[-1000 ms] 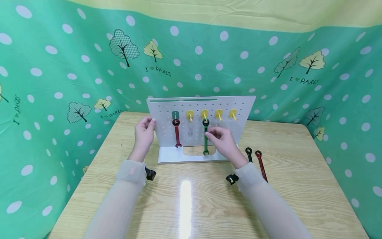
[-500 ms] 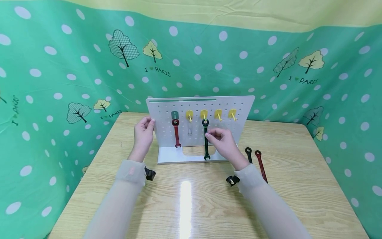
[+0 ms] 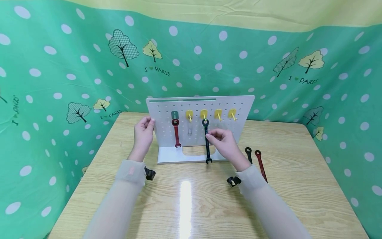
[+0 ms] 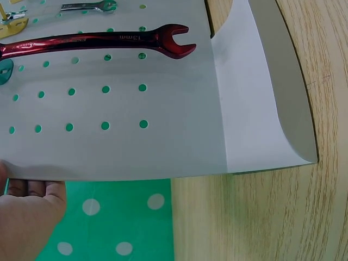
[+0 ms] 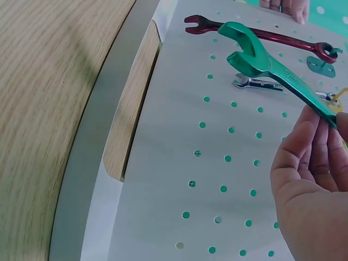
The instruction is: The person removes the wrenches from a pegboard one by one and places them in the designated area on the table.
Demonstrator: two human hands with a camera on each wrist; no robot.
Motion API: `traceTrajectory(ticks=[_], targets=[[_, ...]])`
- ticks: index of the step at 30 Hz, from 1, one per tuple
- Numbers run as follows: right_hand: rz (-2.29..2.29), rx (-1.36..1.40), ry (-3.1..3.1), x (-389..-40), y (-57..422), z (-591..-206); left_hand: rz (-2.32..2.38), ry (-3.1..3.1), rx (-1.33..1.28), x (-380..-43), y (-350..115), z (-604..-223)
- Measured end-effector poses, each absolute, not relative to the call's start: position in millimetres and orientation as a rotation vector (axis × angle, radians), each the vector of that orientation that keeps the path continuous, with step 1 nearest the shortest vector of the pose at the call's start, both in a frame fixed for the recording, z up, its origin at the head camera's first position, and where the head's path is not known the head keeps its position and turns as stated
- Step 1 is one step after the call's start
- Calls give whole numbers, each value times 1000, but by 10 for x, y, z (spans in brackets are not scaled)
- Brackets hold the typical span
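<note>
My left hand (image 3: pixel 144 132) grips the left edge of a white pegboard (image 3: pixel 164 132), its fingers behind the board in the left wrist view. With my right hand (image 3: pixel 222 142) I pinch a green combination wrench (image 5: pixel 299 89), which looks nearly black in the head view. Its ring end is at the third hook (image 3: pixel 204 113), and its open jaw end tilts out from the board toward me. A red combination wrench (image 3: pixel 176 134) hangs from the green hook (image 3: pixel 174 115) on the left. Between these two hangs a small silver wrench (image 5: pixel 258 83) on a yellow hook.
Two more yellow hooks, the fourth (image 3: pixel 218 114) and the fifth (image 3: pixel 232 114), bear no wrench. Right of the board, a black wrench (image 3: pixel 248 153) and a red wrench (image 3: pixel 261 162) lie on the wooden table (image 3: pixel 298 172), partly behind my right forearm. A polka-dot curtain hangs behind.
The green wrench's lower end has swung outward from the board toward me, while its ring end stays at the third hook. My right hand has shifted slightly with it; my left hand keeps its place.
</note>
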State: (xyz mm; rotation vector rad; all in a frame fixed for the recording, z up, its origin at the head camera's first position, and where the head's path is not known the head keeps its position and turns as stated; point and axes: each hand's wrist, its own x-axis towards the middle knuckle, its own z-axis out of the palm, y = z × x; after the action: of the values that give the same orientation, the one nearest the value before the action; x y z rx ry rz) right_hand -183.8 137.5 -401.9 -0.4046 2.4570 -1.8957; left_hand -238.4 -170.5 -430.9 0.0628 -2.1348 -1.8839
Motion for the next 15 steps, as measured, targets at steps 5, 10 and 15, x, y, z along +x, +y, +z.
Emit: traceTrajectory(ticks=[5,10,15], targets=[[-1899,-401,2443,-1827,1378,-4004,-1873,-2160,65,-2255,-1647,-4108],[-1898,-406,2441,-1819,1371,-3998,-1867,-2168,54,-2199,-1632,-4042],[-1911,-389,2432,-1820,1368,-4003,-1887,-2165,58,-2199,-1628,-4031]])
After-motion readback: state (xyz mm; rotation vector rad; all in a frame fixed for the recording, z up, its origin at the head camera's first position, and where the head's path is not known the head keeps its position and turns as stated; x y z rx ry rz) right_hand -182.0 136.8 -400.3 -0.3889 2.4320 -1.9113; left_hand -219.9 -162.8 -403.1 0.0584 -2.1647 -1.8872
